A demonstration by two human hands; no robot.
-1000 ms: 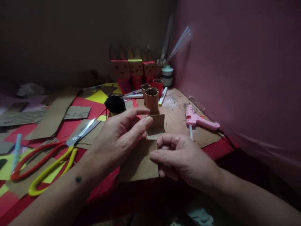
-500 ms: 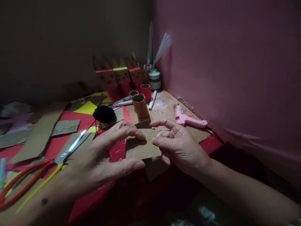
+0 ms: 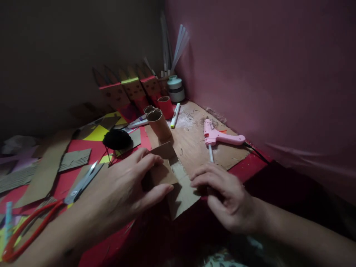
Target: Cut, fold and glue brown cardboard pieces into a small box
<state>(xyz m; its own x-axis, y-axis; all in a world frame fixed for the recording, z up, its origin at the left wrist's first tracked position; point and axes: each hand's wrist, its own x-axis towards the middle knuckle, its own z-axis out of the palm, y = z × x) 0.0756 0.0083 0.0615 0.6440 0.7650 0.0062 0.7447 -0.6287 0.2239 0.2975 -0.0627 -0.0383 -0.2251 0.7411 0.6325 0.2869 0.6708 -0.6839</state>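
My left hand [image 3: 139,181] is at a small folded piece of brown cardboard [image 3: 162,172], its thumb along the near edge and its fingers on the far side, gripping the raised flap. Beneath that flap, the paler part of the cardboard lies over the table's front edge. My right hand [image 3: 228,196] is beside the cardboard's right side, fingers loosely curled and thumb apart, with nothing seen in them. Just behind the cardboard stands a brown cardboard tube [image 3: 160,124]. A pink glue gun [image 3: 222,137] with a glue stick lies beyond my right hand.
Orange-handled scissors [image 3: 75,193] lie left, by cardboard strips [image 3: 52,167]. A black yarn ball [image 3: 117,139], red tube [image 3: 165,107], marker [image 3: 175,115] and lidded jar [image 3: 175,89] are further back. Several box figures with faces [image 3: 136,91] stand behind. A pink wall [image 3: 264,74] borders the right.
My right hand has let go of the cardboard and moved right and down. The flap now sits further left under my left hand, showing the paler part. The view has shifted slightly.
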